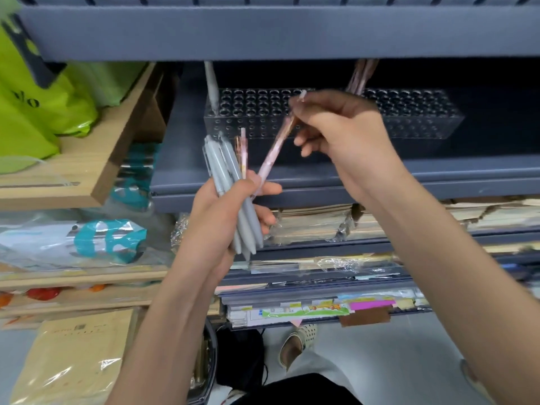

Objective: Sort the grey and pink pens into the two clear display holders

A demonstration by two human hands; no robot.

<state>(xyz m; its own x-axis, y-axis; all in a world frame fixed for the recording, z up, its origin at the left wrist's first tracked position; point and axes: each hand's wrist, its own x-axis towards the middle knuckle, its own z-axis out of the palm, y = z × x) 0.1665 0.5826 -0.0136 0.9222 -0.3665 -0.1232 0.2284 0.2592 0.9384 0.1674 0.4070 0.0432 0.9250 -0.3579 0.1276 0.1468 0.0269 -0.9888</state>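
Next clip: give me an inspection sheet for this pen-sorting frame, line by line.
Surface: dark blue shelf carrying both clear holders.
Job's things: left holder has one grey pen; right holder has pink pens.
Clutter: wrapped paper stacks on the shelves below.
Grippers: left hand grips a bundle of grey and pink pens; right hand pinches a held pink pen.
Cables: nothing seen.
Surroundings: green bags on a wooden shelf at left.

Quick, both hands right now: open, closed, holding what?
Left hand: grips a bundle of pens, mostly grey with some pink.
Right hand: pinches one pink pen, its lower end by the left thumb.
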